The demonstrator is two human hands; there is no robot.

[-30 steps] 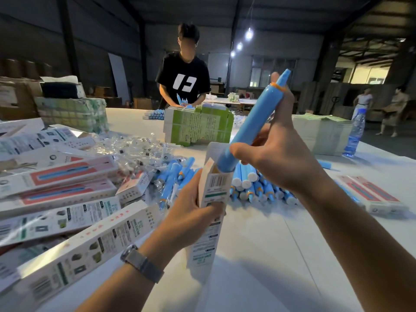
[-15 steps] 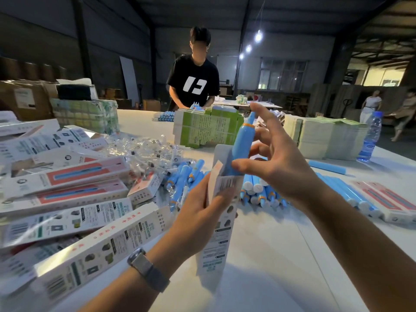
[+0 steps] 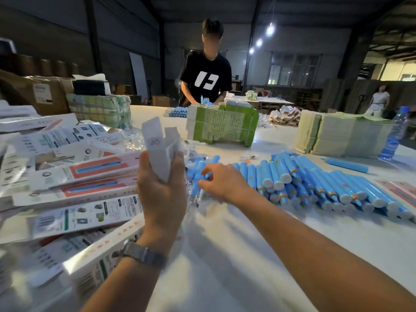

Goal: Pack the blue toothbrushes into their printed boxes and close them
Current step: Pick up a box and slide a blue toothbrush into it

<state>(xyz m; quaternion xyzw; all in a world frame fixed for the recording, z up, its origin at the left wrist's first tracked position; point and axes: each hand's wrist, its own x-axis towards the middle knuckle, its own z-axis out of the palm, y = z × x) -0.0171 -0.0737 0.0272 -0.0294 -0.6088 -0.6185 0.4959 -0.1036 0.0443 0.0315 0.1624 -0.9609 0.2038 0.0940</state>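
My left hand (image 3: 159, 192) grips a white printed box (image 3: 162, 149) upright above the table, its top flaps standing open. No toothbrush shows above the box mouth. My right hand (image 3: 221, 182) reaches left over the table, and its thumb and forefinger pinch a small plastic-wrapped blue piece (image 3: 199, 176) in a little heap just right of the box. A long pile of blue toothbrushes (image 3: 315, 185) with white end caps lies to the right of that hand. One toothbrush (image 3: 346, 164) lies apart, further back.
Printed boxes (image 3: 90, 172) are heaped on the left of the white table (image 3: 225, 255). A green carton stack (image 3: 222, 124), a stack of flat cartons (image 3: 342, 136) and a water bottle (image 3: 394, 134) stand further back. A person (image 3: 206, 77) works at the far side.
The blue toothbrush has gone down into the box and out of sight. My right hand let it go and dropped to the small wrapped blue pieces on the table.
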